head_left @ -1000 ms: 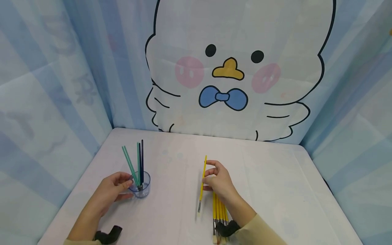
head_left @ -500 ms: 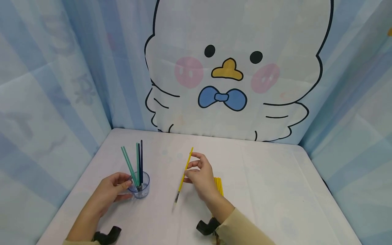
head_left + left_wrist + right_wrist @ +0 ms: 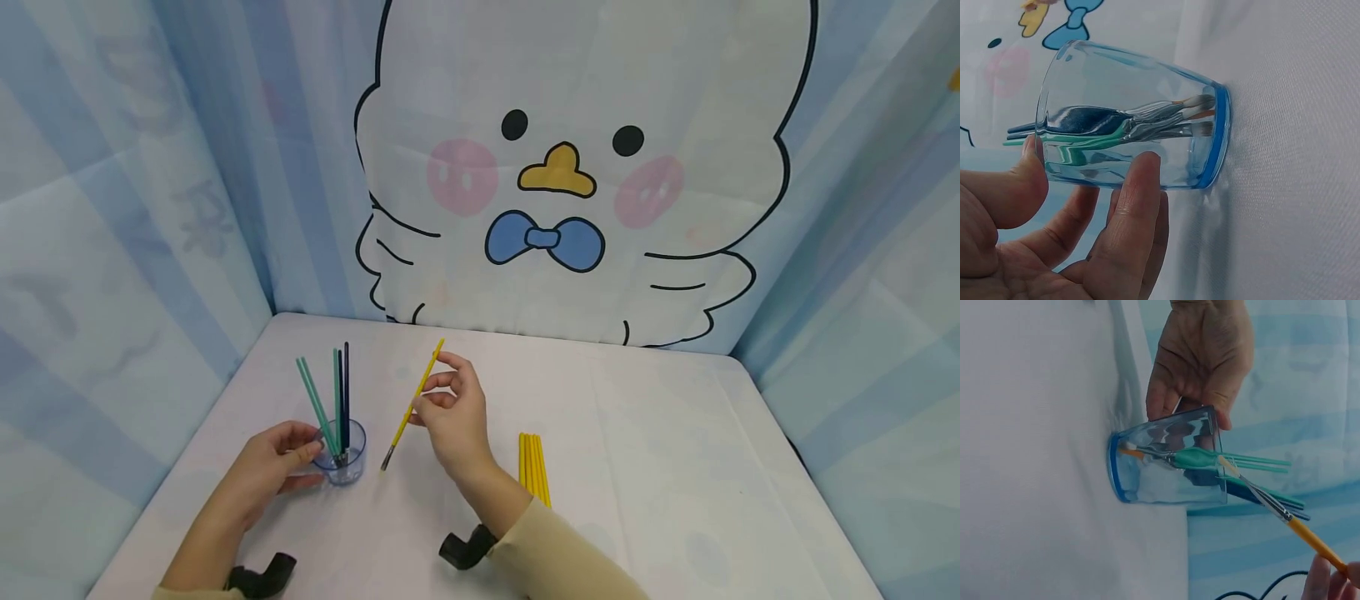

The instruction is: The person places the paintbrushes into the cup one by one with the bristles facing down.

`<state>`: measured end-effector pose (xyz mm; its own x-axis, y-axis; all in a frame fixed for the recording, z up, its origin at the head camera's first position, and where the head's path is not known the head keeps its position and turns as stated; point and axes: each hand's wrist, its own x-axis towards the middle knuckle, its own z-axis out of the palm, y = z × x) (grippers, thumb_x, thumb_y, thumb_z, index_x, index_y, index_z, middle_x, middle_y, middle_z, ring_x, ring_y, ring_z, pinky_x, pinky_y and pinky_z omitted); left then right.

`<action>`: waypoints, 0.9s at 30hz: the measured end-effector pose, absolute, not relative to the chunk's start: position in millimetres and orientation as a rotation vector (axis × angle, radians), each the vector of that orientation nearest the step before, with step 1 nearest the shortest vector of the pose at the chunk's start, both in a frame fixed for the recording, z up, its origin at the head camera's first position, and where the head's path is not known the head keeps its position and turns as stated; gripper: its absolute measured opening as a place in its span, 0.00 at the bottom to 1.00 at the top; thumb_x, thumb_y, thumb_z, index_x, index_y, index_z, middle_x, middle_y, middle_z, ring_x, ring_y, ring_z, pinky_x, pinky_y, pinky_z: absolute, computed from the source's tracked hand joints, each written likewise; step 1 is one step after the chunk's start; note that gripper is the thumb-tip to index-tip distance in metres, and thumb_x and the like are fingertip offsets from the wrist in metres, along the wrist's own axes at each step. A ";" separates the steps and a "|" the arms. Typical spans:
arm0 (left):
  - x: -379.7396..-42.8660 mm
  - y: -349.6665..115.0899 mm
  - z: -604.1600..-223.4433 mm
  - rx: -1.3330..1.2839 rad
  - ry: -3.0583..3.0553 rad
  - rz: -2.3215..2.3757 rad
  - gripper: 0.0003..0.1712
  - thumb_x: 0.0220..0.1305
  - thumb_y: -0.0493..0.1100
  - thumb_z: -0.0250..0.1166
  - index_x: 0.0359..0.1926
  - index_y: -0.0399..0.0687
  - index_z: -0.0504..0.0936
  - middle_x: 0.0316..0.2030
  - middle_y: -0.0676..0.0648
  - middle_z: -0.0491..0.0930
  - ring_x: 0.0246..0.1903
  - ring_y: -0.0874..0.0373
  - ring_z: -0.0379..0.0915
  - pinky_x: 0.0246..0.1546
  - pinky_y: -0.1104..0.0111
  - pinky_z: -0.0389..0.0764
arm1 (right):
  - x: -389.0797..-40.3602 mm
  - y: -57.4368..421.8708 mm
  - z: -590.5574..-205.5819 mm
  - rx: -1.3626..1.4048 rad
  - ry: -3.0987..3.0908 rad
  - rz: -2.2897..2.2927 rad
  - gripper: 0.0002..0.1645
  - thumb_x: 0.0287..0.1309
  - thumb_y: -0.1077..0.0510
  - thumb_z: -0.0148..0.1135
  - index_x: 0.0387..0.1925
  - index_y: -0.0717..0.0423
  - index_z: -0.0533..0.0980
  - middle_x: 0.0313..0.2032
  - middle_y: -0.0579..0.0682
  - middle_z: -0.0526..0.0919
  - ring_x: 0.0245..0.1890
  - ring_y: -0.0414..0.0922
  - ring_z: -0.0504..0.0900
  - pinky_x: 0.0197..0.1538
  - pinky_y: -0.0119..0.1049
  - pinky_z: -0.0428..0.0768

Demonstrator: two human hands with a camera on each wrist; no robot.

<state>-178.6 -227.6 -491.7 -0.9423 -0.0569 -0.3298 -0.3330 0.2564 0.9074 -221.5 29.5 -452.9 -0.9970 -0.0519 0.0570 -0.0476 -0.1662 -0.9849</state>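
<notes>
My left hand (image 3: 277, 459) holds the side of a clear blue plastic cup (image 3: 1172, 81), thumb at the rim and fingertips along the wall. The cup stands on the table with several paintbrushes in it, bristles down: green-handled ones (image 3: 313, 400) and dark blue ones (image 3: 347, 387). To the right of the cup, my right hand (image 3: 459, 421) pinches a yellow-handled paintbrush (image 3: 415, 398), tilted with its bristles down and to the left. In the right wrist view this brush's pale bristle tip (image 3: 1227, 465) overlaps the cup's rim.
More yellow-handled paintbrushes (image 3: 532, 467) lie side by side on the white-covered table (image 3: 675, 467), partly hidden behind my right forearm. A curtain (image 3: 570, 292) with a cartoon bird closes off the back, and blue striped curtains (image 3: 127, 250) hang at the sides.
My right hand has carried the yellow paintbrush left and away from me, toward the cup, and the brush has tilted more. The left hand and cup have stayed in place.
</notes>
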 end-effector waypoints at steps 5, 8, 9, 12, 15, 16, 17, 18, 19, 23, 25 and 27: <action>-178.7 -227.2 -490.3 -0.369 2.298 1.748 0.22 0.82 0.38 0.60 0.68 0.30 0.72 0.53 0.37 0.80 0.49 0.54 0.83 0.47 0.61 0.95 | -220.8 13.2 -445.5 -0.158 2.034 -2.449 0.41 0.61 0.78 0.66 0.69 0.44 0.73 0.42 0.51 0.78 0.38 0.44 0.85 0.43 0.44 0.96; -179.2 -227.5 -490.7 -0.369 2.295 1.747 0.22 0.82 0.38 0.60 0.68 0.30 0.72 0.54 0.37 0.80 0.49 0.53 0.83 0.47 0.61 0.95 | -221.9 4.9 -445.3 -0.196 2.062 -2.477 0.41 0.62 0.78 0.65 0.68 0.41 0.73 0.43 0.51 0.78 0.40 0.46 0.84 0.44 0.44 0.96; -179.3 -227.6 -490.9 -0.368 2.294 1.748 0.22 0.82 0.38 0.60 0.68 0.30 0.72 0.54 0.37 0.79 0.49 0.53 0.83 0.47 0.61 0.95 | -222.2 2.7 -445.9 -0.215 2.066 -2.486 0.41 0.63 0.78 0.65 0.68 0.41 0.73 0.44 0.51 0.78 0.41 0.47 0.84 0.45 0.44 0.96; -179.8 -227.7 -491.8 -0.371 2.296 1.745 0.22 0.82 0.38 0.60 0.68 0.30 0.72 0.54 0.37 0.79 0.49 0.53 0.83 0.47 0.61 0.95 | -222.4 -3.1 -448.6 -0.270 2.080 -2.502 0.40 0.64 0.78 0.64 0.68 0.40 0.73 0.46 0.50 0.77 0.45 0.48 0.83 0.46 0.41 0.96; -180.2 -227.8 -492.7 -0.376 2.301 1.741 0.22 0.81 0.38 0.61 0.68 0.30 0.72 0.54 0.37 0.80 0.49 0.53 0.83 0.46 0.61 0.95 | -222.2 -7.6 -450.8 -0.295 2.095 -2.500 0.39 0.64 0.78 0.64 0.68 0.42 0.73 0.47 0.51 0.77 0.47 0.49 0.83 0.47 0.39 0.96; -180.3 -227.7 -492.9 -0.378 2.303 1.739 0.22 0.81 0.38 0.61 0.68 0.30 0.73 0.54 0.37 0.80 0.49 0.53 0.83 0.46 0.61 0.95 | -222.5 -9.0 -451.8 -0.297 2.102 -2.496 0.39 0.64 0.78 0.64 0.68 0.43 0.73 0.47 0.52 0.77 0.48 0.50 0.83 0.47 0.39 0.95; -180.5 -227.7 -493.0 -0.381 2.302 1.739 0.22 0.81 0.38 0.61 0.68 0.30 0.73 0.54 0.37 0.80 0.49 0.53 0.83 0.46 0.61 0.95 | -222.8 -10.2 -452.7 -0.296 2.109 -2.491 0.39 0.64 0.78 0.65 0.68 0.43 0.73 0.47 0.52 0.77 0.48 0.50 0.82 0.47 0.38 0.95; -180.7 -227.7 -493.0 -0.383 2.303 1.736 0.22 0.81 0.38 0.61 0.68 0.30 0.73 0.54 0.37 0.80 0.49 0.53 0.83 0.46 0.61 0.95 | -223.2 -11.4 -453.7 -0.297 2.113 -2.484 0.39 0.64 0.78 0.65 0.69 0.43 0.73 0.47 0.52 0.77 0.48 0.51 0.82 0.47 0.38 0.95; -180.8 -227.6 -492.9 -0.385 2.304 1.734 0.22 0.81 0.39 0.61 0.68 0.31 0.73 0.54 0.37 0.80 0.49 0.53 0.83 0.46 0.61 0.95 | -223.7 -12.6 -455.0 -0.295 2.116 -2.476 0.39 0.64 0.77 0.65 0.69 0.43 0.73 0.47 0.52 0.77 0.48 0.50 0.82 0.47 0.37 0.95; -181.4 -227.2 -492.1 -0.396 2.308 1.723 0.22 0.81 0.39 0.61 0.68 0.31 0.73 0.55 0.36 0.80 0.50 0.52 0.83 0.47 0.60 0.95 | -225.8 -16.7 -460.5 -0.303 2.121 -2.430 0.39 0.64 0.77 0.64 0.70 0.43 0.73 0.47 0.52 0.77 0.46 0.46 0.81 0.46 0.37 0.95; -181.5 -226.9 -491.7 -0.401 2.308 1.721 0.22 0.81 0.39 0.61 0.68 0.31 0.73 0.55 0.35 0.80 0.50 0.51 0.83 0.47 0.60 0.95 | -226.9 -18.4 -463.7 -0.312 2.125 -2.405 0.40 0.64 0.78 0.64 0.70 0.43 0.73 0.46 0.52 0.78 0.44 0.44 0.81 0.45 0.36 0.95; -181.7 -226.6 -491.7 -0.404 2.305 1.722 0.22 0.81 0.39 0.61 0.68 0.31 0.73 0.55 0.35 0.80 0.51 0.51 0.83 0.47 0.60 0.95 | -227.8 -20.0 -466.8 -0.316 2.136 -2.380 0.41 0.63 0.79 0.64 0.71 0.43 0.73 0.45 0.52 0.78 0.42 0.42 0.81 0.44 0.36 0.95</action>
<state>-181.7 -226.6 -491.7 -0.9340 -0.0791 -0.3483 -0.3564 0.2689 0.8948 -227.8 -20.0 -466.8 -0.9781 -0.0775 0.1930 -0.1835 -0.1152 -0.9762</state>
